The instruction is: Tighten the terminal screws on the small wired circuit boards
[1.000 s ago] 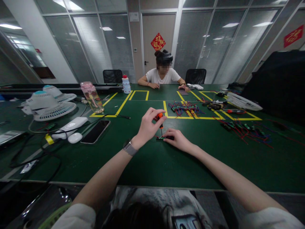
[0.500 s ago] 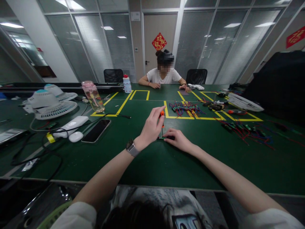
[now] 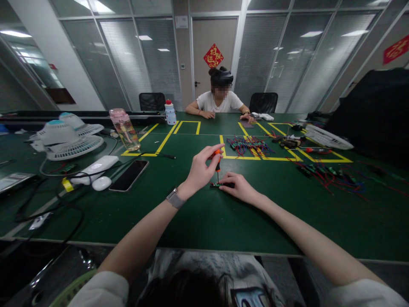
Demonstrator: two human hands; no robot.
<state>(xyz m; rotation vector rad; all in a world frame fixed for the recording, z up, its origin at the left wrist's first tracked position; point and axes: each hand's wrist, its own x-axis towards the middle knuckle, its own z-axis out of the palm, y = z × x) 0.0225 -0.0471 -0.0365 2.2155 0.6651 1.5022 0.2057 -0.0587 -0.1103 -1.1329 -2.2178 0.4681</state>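
My left hand [image 3: 201, 168] pinches the orange handle of a small screwdriver [image 3: 217, 158], held upright with its tip down on a small green circuit board [image 3: 216, 184]. My right hand [image 3: 239, 186] lies on the green table [image 3: 204, 217] with its fingers pressed on the board's right end, holding it down. A watch sits on my left wrist.
A black phone [image 3: 129, 175], a white mouse [image 3: 101, 183], cables and two white fans [image 3: 68, 140] lie at the left, with a pink bottle [image 3: 124, 129]. Piles of wired boards [image 3: 247, 146] lie ahead and at the right [image 3: 326, 175]. Another person sits across the table.
My left fingers have shifted round the screwdriver handle, turning it. The right hand and the board have stayed in place.
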